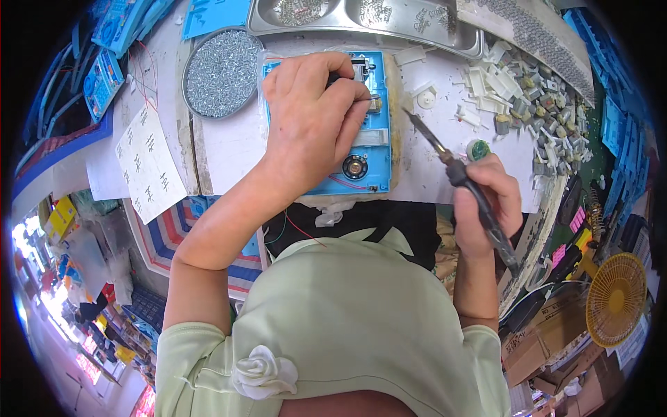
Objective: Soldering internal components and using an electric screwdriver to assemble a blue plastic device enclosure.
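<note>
My left hand lies over an open blue plastic casing, covering much of its left half. Its thumb and fingers are pinched together beside a small metal part in the casing; what they hold is hidden. Lower in the casing sit a round black speaker and thin red wires. My right hand grips a soldering iron by its dark handle. The metal tip points up and left, just right of the casing and apart from it. A small green spool is next to the right fingers.
A round tray of small screws stands left of the casing. Behind is a metal compartment tray with small parts. White plastic pieces and small motors are heaped at right. A printed paper sheet hangs over the left edge. A yellow fan stands lower right.
</note>
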A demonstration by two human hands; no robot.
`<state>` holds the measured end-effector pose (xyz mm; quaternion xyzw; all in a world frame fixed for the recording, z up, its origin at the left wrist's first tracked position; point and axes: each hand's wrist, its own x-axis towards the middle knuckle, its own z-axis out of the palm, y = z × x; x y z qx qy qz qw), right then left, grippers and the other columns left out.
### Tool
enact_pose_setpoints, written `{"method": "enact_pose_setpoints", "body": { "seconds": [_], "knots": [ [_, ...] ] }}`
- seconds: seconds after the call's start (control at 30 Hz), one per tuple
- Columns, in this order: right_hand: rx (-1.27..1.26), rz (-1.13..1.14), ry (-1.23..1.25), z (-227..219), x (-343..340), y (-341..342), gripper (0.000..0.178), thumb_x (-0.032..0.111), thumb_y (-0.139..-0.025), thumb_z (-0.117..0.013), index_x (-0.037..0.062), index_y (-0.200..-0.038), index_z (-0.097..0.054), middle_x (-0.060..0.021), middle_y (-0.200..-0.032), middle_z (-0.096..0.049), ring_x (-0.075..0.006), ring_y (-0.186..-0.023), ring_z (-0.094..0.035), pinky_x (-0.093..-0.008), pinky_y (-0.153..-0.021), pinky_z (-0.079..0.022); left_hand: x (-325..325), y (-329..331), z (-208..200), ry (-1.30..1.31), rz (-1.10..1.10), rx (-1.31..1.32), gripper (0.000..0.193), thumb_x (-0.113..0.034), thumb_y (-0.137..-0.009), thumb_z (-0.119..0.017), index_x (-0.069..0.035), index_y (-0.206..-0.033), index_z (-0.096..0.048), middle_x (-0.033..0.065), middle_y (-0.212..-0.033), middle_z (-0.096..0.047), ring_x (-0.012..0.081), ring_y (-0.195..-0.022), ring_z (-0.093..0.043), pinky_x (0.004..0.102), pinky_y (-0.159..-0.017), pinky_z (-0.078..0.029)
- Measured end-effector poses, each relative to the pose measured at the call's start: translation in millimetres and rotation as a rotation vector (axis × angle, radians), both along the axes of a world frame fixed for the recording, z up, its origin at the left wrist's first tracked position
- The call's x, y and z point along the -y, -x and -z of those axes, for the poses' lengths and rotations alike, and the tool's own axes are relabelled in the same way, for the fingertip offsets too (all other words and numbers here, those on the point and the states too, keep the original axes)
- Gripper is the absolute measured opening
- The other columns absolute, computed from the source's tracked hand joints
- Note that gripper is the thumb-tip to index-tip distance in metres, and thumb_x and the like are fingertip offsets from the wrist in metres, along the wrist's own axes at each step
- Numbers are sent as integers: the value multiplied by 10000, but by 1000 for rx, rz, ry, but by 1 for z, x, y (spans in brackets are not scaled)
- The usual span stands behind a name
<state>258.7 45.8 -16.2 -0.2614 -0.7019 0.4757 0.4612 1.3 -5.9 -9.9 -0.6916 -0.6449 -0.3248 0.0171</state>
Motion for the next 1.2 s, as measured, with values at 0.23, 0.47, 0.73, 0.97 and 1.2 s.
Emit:
{"method": "enact_pose_setpoints", "body": {
  "seconds": [0.23,0.47,0.73,0.97,1.2],
  "knots": [
    [61,-16,-112,4,-6,19,280,22,-809,-798,-9,-1052,-663,-66,-742,-616,-171,-643,-526,-286,-579,-406,-2,0,0,6,-1,-1,178,-97,-784,-787,-103,-950,-723,48,-1078,-588,253,-985,-526,394,-863,-350],
    [92,-19,-128,6,-8,22,268,27,-813,-806,-11,-1037,-665,-70,-736,-622,-175,-628,-531,-290,-578,-408,-3,2,3,-3,4,-14,186,-91,-776,-788,-104,-948,-718,49,-1081,-587,254,-995,-532,400,-864,-349],
    [102,-32,-143,7,-10,27,261,39,-813,-814,-9,-1027,-673,-70,-730,-627,-178,-626,-542,-288,-581,-417,-2,1,2,2,-2,-19,190,-88,-773,-787,-107,-949,-717,50,-1080,-594,257,-995,-538,404,-867,-351],
    [137,-59,-256,6,-14,29,297,-13,-739,-799,4,-1013,-686,-69,-709,-611,-208,-611,-530,-310,-573,-415,-2,0,2,-12,-9,-28,189,-96,-773,-788,-112,-948,-718,49,-1075,-599,260,-988,-542,404,-874,-349],
    [141,-64,-372,6,-18,23,337,-18,-710,-798,14,-1028,-689,-72,-700,-599,-232,-608,-522,-337,-568,-412,-2,-1,1,-5,-19,-34,184,-101,-774,-785,-118,-944,-717,37,-1070,-598,257,-989,-543,404,-878,-345]
  ]
}}
